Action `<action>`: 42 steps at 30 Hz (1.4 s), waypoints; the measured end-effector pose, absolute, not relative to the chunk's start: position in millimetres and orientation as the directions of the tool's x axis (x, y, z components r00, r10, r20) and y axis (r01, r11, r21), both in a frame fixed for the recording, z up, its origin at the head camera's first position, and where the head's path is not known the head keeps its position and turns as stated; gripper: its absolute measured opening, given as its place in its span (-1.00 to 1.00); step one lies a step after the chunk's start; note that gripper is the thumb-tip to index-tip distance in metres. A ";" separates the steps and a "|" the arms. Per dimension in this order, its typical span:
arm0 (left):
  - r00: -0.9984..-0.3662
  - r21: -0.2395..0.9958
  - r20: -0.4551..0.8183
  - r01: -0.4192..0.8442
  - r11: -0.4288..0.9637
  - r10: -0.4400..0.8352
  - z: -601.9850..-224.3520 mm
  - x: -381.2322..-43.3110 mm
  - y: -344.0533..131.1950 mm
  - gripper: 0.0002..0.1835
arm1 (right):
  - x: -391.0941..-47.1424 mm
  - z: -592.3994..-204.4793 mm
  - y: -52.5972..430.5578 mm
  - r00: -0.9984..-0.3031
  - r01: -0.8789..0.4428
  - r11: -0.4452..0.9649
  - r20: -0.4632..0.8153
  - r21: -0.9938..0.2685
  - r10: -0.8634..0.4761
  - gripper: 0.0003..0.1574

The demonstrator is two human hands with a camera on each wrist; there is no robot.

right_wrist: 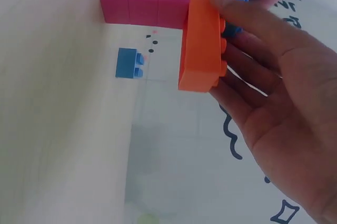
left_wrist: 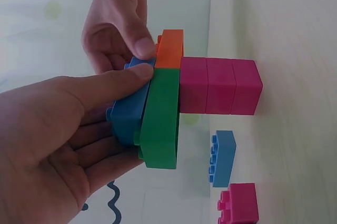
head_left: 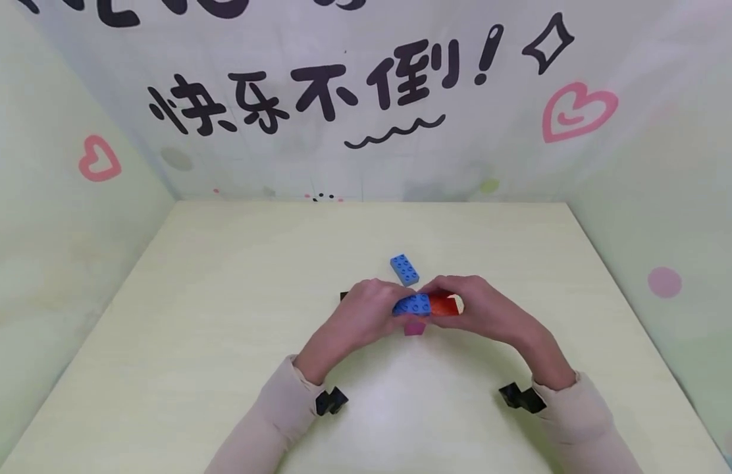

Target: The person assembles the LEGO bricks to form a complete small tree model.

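Shoving toward 3 o'clock could topple our magenta stack point(left_wrist: 220, 86); left grip point(head_left: 368, 313) pinches blue brick point(head_left: 415, 305), right grip point(head_left: 489, 308) orange brick point(right_wrist: 202, 45).

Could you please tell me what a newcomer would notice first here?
Probably the brick build held by the left grip and right grip, its magenta column below the green brick and orange brick. Next, a loose blue brick lies on the table beyond it. Bold black lettering marks the back wall.

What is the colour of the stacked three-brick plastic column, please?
Plain magenta: the blocky three-brick plastic column shows best in the left wrist view.
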State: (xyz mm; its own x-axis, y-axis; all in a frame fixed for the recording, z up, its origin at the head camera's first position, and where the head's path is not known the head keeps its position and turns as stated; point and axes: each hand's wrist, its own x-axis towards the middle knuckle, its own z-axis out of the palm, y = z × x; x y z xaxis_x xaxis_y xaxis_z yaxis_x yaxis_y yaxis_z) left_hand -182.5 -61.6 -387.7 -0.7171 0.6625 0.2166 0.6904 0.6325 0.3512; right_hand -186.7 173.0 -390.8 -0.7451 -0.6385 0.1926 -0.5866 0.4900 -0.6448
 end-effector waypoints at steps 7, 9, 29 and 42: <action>-0.760 0.557 0.153 0.594 0.580 0.632 -396.8 -195.3 -67.1 -0.65 | -194.8 -396.3 183.1 -0.729 -0.581 0.388 0.245 -0.716 -0.639 -0.64; -0.765 0.603 0.142 0.570 0.558 0.628 -399.2 -197.5 -68.9 -0.64 | -196.0 -397.7 182.9 -0.724 -0.583 0.374 0.252 -0.721 -0.642 -0.65; -0.832 0.626 0.030 0.447 0.639 0.553 -399.9 -192.2 -75.6 -0.53 | -247.7 -385.7 157.2 -0.863 -0.450 0.658 0.105 -0.604 -0.494 -0.77; -0.797 0.542 0.117 0.552 0.634 0.593 -409.1 -194.6 -75.0 -0.54 | -288.4 -399.4 100.3 -0.818 -0.524 0.774 -0.042 -0.356 -0.574 -0.48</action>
